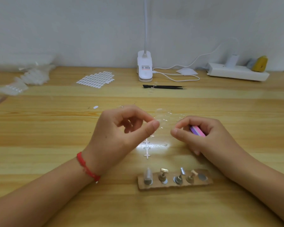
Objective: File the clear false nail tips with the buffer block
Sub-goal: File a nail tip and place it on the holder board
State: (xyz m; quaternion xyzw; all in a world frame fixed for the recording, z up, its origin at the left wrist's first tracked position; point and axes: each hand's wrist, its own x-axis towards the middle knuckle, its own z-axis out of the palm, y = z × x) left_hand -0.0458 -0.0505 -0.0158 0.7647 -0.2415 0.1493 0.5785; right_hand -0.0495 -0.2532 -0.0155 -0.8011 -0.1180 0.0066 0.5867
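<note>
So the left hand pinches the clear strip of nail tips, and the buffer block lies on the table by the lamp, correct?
Not quite. The left hand does pinch the strip of nail tips, but the buffer block is not by the lamp: the right hand grips it, as the head view shows.

No legible txt; label [145,68] on lamp clip [144,75] too blurry to read.

1. Clear false nail tips [160,114]: transparent, joined on a clear strip, pinched between the thumb and forefinger of the left hand [121,128]. The strip runs on below that thumb.
2. Buffer block [197,130]: pink and purple, slanted inside the curled fingers of the right hand [205,140], one end showing.
</note>
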